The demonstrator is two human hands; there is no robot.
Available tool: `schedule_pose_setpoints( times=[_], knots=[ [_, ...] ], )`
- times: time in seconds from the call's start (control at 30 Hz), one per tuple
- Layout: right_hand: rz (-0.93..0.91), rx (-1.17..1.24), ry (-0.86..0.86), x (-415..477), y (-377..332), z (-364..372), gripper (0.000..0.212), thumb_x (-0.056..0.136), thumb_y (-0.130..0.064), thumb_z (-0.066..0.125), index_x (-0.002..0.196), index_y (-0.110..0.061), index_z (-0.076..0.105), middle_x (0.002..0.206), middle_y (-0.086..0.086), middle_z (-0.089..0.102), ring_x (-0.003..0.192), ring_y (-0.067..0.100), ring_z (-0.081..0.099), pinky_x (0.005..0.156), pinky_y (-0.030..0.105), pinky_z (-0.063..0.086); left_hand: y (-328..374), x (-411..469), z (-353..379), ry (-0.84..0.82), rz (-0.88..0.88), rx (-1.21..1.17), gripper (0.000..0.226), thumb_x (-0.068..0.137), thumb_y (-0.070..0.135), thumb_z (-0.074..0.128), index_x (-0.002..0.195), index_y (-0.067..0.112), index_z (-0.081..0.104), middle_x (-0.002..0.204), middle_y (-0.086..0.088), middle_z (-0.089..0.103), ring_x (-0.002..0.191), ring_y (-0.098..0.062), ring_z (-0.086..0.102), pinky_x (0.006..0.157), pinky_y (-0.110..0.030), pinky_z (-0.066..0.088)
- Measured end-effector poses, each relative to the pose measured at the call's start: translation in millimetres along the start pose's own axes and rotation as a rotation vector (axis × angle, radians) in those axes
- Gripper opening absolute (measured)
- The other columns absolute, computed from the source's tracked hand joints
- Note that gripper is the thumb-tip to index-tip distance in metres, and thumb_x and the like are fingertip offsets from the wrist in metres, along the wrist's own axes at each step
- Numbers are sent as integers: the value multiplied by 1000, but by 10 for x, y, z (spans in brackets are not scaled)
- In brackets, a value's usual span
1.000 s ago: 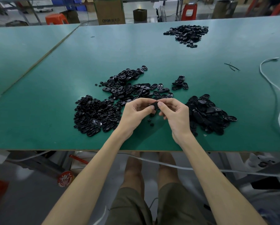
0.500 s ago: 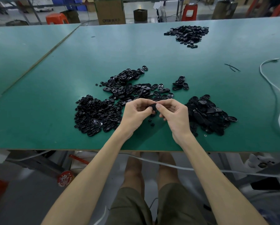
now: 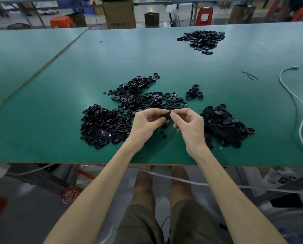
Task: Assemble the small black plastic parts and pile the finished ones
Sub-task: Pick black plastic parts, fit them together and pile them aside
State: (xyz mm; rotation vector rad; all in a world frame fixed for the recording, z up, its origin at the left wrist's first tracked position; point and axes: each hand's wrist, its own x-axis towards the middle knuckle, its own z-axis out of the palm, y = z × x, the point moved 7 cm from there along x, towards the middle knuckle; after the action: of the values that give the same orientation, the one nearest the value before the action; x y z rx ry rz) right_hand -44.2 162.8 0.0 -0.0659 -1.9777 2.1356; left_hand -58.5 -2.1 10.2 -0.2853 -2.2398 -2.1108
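Both hands meet just above the green table, holding one small black plastic part between them. My left hand pinches its left side with thumb and fingers, and my right hand pinches its right end; the fingers hide most of the part. A heap of small round black pieces lies to the left of my hands. Oval black shells are spread behind them. Another heap of black oval parts lies to the right.
A far pile of black parts sits at the back right, and a small cluster behind my right hand. A white cable snakes along the right side. Two loose bits lie under my hands. Boxes and stools stand beyond the table.
Both hands have stayed in place over the table; the fingers have shifted slightly on the black part, with the right thumb now pressed at its end.
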Motion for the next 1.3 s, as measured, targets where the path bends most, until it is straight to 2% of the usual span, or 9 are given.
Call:
schedule_pose_setpoints(
  times=[0.33,0.67,0.83,0.9,1.0,1.07,1.1,1.2,1.3],
  knots=[
    [6,17,8,1,3,-9,7,94,-10,75,92,-16,74,73,0,73,62,9,60,58,20,48,40,-11,19,-9,-6,37,25,90,-7,72,115,-4,73,99,-16,78,85,-16,76,79,-19,56],
    [9,8,9,7,34,-23,6,94,-10,75,91,-15,74,72,0,72,62,10,60,58,20,48,34,-6,29,11,-12,96,21,91,-7,70,111,-1,75,92,-9,78,81,-13,74,77,-19,55],
    [20,24,60,31,49,-25,9,103,-18,64,106,-13,71,85,1,77,64,9,65,60,21,50,390,82,153,98,136,251,21,90,-3,70,103,12,77,95,2,77,85,-16,72,79,-31,59],
    [45,53,80,46,71,-32,11,105,-14,59,113,-9,66,85,0,75,64,9,66,60,22,49,597,172,321,105,190,287,21,90,-1,69,102,14,78,94,6,78,83,-12,72,76,-25,57],
    [63,-14,56,41,71,-33,10,105,-3,51,108,-5,61,79,-7,66,72,8,61,70,33,52,782,274,777,-64,213,371,24,90,2,68,106,17,78,97,7,78,83,-1,70,81,-15,54],
    [18,35,-26,-25,0,13,22,111,-8,35,114,-10,57,96,-2,62,93,11,60,88,33,52,812,293,1105,-199,237,469,23,90,2,68,107,14,77,101,3,78,85,2,67,86,-7,49],
    [-12,61,-25,-47,-28,-2,28,113,-12,28,122,-8,54,102,1,61,96,12,59,88,30,51,796,301,1238,-249,236,504,22,91,2,67,109,12,77,103,0,78,89,-2,69,90,-11,50],
    [8,144,-37,-77,-2,-63,33,114,-17,24,131,-3,49,98,8,61,85,12,62,76,27,53,679,330,1494,-357,197,632,25,95,5,66,117,10,75,112,-5,76,104,-15,70,101,-32,53],
    [87,265,-30,-67,78,-47,30,114,-14,25,127,-3,50,96,8,61,83,12,63,74,26,54,641,319,1488,-343,197,683,27,98,11,64,123,13,73,118,-4,75,105,-16,69,100,-34,53]
  ],
)
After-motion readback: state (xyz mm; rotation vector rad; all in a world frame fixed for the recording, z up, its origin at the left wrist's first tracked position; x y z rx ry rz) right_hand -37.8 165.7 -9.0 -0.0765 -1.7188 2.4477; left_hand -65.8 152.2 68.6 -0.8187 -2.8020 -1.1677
